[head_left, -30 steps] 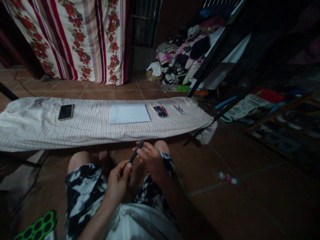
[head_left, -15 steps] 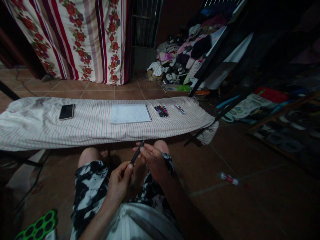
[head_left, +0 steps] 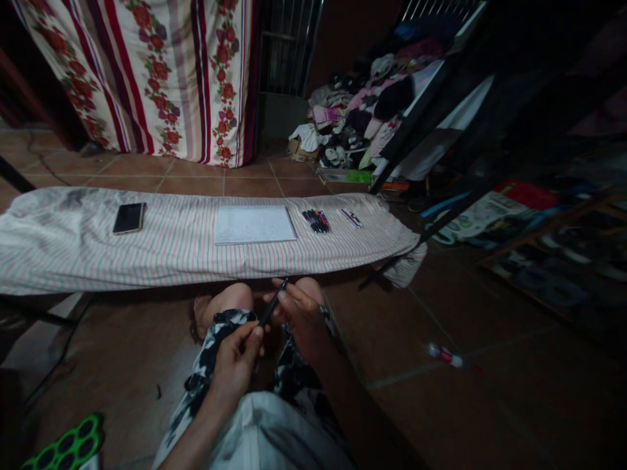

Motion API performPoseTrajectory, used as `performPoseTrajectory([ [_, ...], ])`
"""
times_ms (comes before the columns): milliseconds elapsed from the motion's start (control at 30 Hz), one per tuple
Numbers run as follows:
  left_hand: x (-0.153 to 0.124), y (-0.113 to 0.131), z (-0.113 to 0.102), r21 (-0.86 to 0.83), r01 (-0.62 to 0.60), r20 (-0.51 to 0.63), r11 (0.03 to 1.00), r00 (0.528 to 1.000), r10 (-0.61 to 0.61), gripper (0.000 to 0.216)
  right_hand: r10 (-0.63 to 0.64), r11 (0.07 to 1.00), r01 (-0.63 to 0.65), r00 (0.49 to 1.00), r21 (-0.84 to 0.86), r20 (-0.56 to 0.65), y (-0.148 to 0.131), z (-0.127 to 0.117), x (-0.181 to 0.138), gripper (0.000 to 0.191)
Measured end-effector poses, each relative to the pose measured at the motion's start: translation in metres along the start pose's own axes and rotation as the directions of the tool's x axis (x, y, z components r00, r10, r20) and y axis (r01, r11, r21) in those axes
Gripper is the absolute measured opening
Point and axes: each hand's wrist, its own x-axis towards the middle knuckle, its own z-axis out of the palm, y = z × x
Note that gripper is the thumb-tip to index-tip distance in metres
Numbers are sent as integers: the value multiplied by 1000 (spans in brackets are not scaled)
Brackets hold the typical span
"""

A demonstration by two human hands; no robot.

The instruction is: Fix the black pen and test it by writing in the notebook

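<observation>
A black pen [head_left: 273, 304] slants up and to the right between my two hands, above my lap. My left hand [head_left: 238, 358] pinches its lower end between thumb and fingers. Around the upper part of the pen, the thumb and fingers of my right hand [head_left: 304, 321] are closed, with the tip showing past them. Beyond my knees, a spiral notebook [head_left: 255, 224] lies open on the striped cloth [head_left: 171, 254]. Several pens [head_left: 316, 220] lie in a bunch to its right, and a few thinner pens [head_left: 351, 219] farther right.
A phone [head_left: 129, 218] rests on the cloth at the left. A bottle [head_left: 445, 355] lies on the tiled floor at right. On the floor at lower left are a green-framed object [head_left: 68, 445] and a small dark thing [head_left: 158, 391]. Clothes [head_left: 362, 111] are heaped at the back.
My left-side leg has swung inward toward the other knee, uncovering floor and the small dark thing. Both hands keep hold of the pen, shifted slightly downward in view.
</observation>
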Motion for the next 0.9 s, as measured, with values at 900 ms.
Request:
performPoseTrajectory([
  [900, -3, -6, 5, 194, -122, -32, 973, 991, 131, 47, 30, 998, -35, 992, -44, -122, 4, 2, 2, 32],
])
